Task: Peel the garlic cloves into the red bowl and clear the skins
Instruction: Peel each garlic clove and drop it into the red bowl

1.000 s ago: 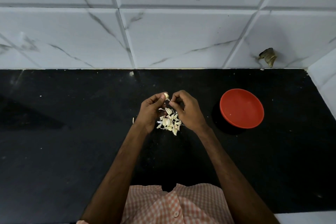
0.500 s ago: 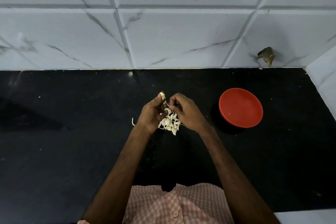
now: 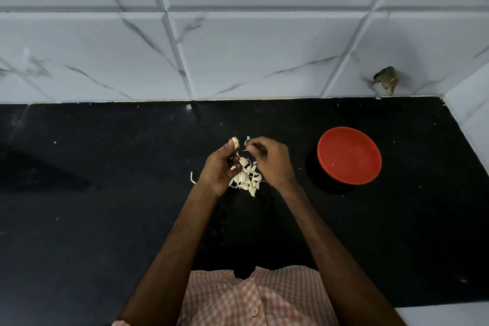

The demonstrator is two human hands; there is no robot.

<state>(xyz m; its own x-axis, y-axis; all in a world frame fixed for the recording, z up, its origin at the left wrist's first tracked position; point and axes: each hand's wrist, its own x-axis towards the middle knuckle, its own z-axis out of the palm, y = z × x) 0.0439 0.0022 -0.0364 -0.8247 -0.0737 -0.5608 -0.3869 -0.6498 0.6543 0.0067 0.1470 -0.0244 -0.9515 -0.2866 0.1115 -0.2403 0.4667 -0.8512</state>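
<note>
My left hand (image 3: 221, 167) pinches a pale garlic clove (image 3: 235, 142) between thumb and fingertips, held above the counter. Just to its right, my right hand (image 3: 270, 160) pinches a thin strip of garlic skin (image 3: 247, 140) a short way off the clove. Below and between the two hands lies a small pile of garlic cloves and skins (image 3: 247, 178) on the black counter (image 3: 105, 219). The red bowl (image 3: 349, 155) stands to the right of my hands, a hand's width away, with only a few pale specks inside.
One loose curl of skin (image 3: 193, 177) lies left of my left wrist. A white marble-tiled wall (image 3: 238, 47) runs along the back, with a side wall at the far right. A dark chipped spot (image 3: 385, 82) marks the tile near the corner.
My hands have drawn apart. The right hand has pulled a strip of skin off the clove, which the left hand has lifted slightly to the left.
</note>
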